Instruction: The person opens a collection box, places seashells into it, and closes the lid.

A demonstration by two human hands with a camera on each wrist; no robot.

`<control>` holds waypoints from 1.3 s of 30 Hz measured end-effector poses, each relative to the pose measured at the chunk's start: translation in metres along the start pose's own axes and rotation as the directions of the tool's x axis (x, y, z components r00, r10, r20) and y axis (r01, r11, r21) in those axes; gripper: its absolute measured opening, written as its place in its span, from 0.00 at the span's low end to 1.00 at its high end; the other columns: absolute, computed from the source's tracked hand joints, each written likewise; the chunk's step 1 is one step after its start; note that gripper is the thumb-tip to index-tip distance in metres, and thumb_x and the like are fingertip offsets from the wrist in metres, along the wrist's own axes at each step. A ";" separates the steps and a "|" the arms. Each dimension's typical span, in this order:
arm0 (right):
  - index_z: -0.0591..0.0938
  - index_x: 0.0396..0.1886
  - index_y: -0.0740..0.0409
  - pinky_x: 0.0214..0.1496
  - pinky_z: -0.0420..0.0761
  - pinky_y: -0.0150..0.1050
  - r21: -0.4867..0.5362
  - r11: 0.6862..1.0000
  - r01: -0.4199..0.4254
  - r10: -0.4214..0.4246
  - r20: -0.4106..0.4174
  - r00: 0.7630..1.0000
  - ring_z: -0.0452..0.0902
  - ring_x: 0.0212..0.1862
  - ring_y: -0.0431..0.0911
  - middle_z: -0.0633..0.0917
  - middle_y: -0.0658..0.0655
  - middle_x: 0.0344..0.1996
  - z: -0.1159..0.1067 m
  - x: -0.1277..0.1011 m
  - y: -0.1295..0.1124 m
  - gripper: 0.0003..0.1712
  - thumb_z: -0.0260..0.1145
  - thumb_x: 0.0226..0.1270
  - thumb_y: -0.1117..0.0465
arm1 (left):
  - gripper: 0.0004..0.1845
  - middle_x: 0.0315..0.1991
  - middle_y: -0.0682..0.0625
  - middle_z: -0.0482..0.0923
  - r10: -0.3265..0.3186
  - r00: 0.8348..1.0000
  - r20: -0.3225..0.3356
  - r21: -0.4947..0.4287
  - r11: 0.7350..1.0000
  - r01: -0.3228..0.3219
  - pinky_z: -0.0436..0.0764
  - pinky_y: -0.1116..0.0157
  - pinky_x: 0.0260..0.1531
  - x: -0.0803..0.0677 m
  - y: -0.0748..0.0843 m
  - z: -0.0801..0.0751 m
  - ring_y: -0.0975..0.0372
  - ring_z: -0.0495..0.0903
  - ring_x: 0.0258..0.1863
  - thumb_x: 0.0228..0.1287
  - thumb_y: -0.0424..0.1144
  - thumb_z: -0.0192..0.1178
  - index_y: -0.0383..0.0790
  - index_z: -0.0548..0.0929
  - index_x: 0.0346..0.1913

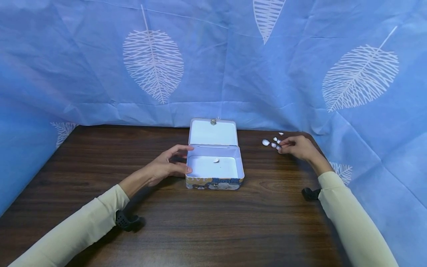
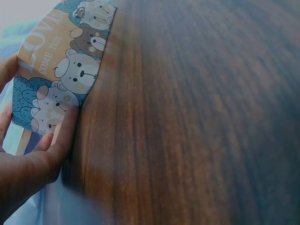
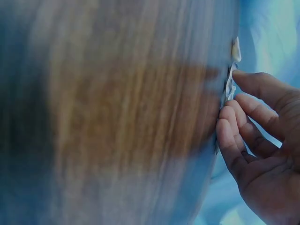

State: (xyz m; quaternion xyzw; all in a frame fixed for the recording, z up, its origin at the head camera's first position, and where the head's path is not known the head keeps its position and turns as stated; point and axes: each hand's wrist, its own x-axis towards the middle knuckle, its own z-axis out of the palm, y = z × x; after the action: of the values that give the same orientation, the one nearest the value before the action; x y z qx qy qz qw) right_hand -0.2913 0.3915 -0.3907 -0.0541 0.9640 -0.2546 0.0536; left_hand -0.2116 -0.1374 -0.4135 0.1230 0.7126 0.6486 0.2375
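Observation:
An open tin box (image 1: 240,163) with bear pictures stands mid-table, its lid raised at the back. One small white shell (image 1: 216,160) lies inside. At the box's left end, my left hand (image 1: 163,167) grips it, thumb near the front corner and forefinger on the rim farther back. The left wrist view shows the thumb (image 2: 67,129) against the printed side. My right hand (image 1: 298,148) reaches down to several white shells (image 1: 265,142) at the table's far right. In the right wrist view its thumb and fingers (image 3: 255,110) stand apart, touching or very near a shell (image 3: 230,82).
The dark wooden table (image 1: 200,226) ends just behind the box and right of the shells. A blue curtain (image 1: 217,74) with white leaf prints hangs along its back and sides. Each wrist carries a black strap-on device (image 1: 126,220).

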 end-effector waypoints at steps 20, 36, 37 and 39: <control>0.93 0.57 0.63 0.51 0.79 0.41 -0.062 0.998 0.004 -0.005 -0.014 1.000 0.83 0.47 0.49 0.95 0.65 0.50 0.002 0.009 -0.001 0.21 0.79 0.75 0.53 | 0.45 0.85 0.34 0.57 -0.012 1.000 -0.004 -0.003 1.000 0.012 0.89 0.53 0.66 -0.002 0.000 -0.001 0.39 0.63 0.84 0.71 0.34 0.77 0.47 0.68 0.87; 0.94 0.49 0.61 0.51 0.78 0.47 -0.166 0.985 0.049 -0.051 -0.004 0.999 0.82 0.46 0.54 0.94 0.63 0.46 0.003 0.005 -0.010 0.14 0.76 0.79 0.54 | 0.45 0.86 0.34 0.58 -0.010 1.000 0.003 -0.002 1.000 0.010 0.89 0.51 0.67 -0.001 0.000 -0.001 0.39 0.63 0.85 0.71 0.34 0.77 0.48 0.68 0.87; 0.94 0.49 0.61 0.51 0.78 0.46 -0.171 0.984 0.056 -0.058 -0.004 0.998 0.82 0.45 0.53 0.94 0.62 0.45 0.003 0.005 -0.010 0.14 0.76 0.79 0.54 | 0.45 0.86 0.34 0.57 -0.010 1.000 0.006 -0.002 1.000 0.010 0.89 0.51 0.67 -0.001 0.000 -0.001 0.39 0.63 0.84 0.71 0.34 0.77 0.48 0.67 0.87; 0.94 0.48 0.60 0.49 0.78 0.46 -0.178 0.982 0.070 -0.072 -0.007 0.997 0.82 0.44 0.52 0.94 0.61 0.43 0.003 0.004 -0.009 0.14 0.76 0.80 0.53 | 0.45 0.86 0.34 0.57 -0.012 1.000 0.008 -0.002 1.000 0.012 0.89 0.51 0.67 -0.001 0.000 0.000 0.39 0.63 0.84 0.71 0.34 0.77 0.48 0.67 0.87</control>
State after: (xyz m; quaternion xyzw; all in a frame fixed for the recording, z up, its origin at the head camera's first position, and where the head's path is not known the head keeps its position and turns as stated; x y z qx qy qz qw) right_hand -0.2943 0.3820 -0.3892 -0.0913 0.9807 -0.1695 0.0332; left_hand -0.2107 -0.1381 -0.4129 0.1211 0.7117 0.6474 0.2442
